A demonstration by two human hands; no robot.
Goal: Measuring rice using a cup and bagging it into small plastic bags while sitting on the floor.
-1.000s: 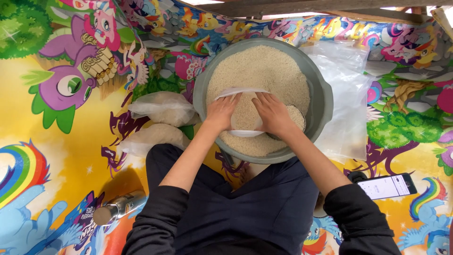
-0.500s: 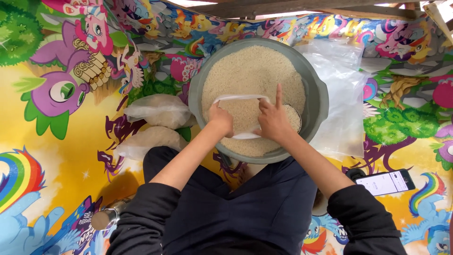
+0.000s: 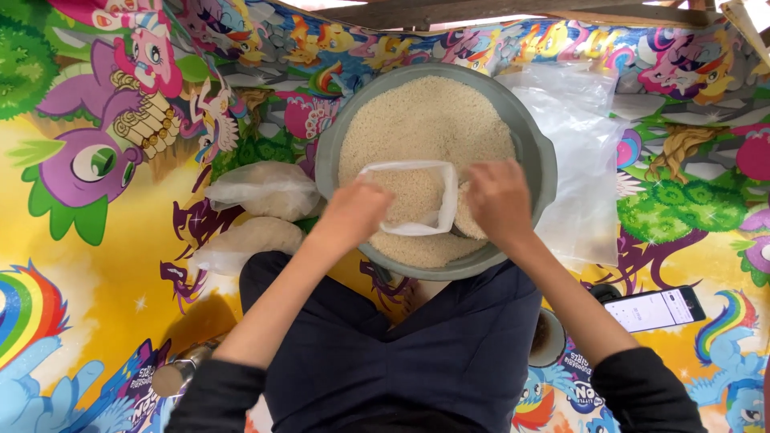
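Note:
A large grey basin [image 3: 536, 143] full of pale rice [image 3: 425, 120] stands in front of my crossed legs. A small clear plastic bag [image 3: 413, 196] is held open over the rice, partly filled. My left hand [image 3: 353, 212] grips the bag's left edge. My right hand [image 3: 497, 200] is at the bag's right side, low on the rice; what it holds is hidden.
Two filled, tied clear bags of rice [image 3: 261, 192] [image 3: 245, 240] lie left of the basin. A stack of empty plastic bags [image 3: 581, 136] lies to its right. A phone [image 3: 654, 309] and a small round container [image 3: 549, 337] sit by my right knee, a metal cylinder [image 3: 176, 375] by my left.
My hands have moved apart, the right one shifting right and down onto the rice, and the bag's mouth now gapes wider.

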